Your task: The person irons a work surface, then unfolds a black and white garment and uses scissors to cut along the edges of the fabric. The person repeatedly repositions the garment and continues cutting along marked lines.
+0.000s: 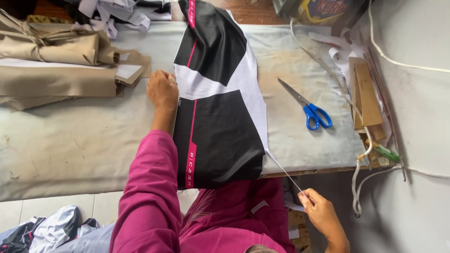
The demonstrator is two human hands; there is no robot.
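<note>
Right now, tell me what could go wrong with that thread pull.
1. The right hand pulls a taut thread off the edge of the cloth; it could snap or pucker the edge.
2. Only the left hand pins the cloth, which overhangs the table; a harder tug might drag it off.
3. The scissors lie near the cloth and could be swept along.

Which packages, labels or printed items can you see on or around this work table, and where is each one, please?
Colourful package: top edge, right of centre, boxy, yellow, red and blue print, partly cut off.
Pink printed stripe: runs lengthwise down the black-and-white fabric piece at table centre, narrow, with light lettering.
White paper slips: upper right, near the cardboard pieces, small and curled; any print too small to tell.
</note>
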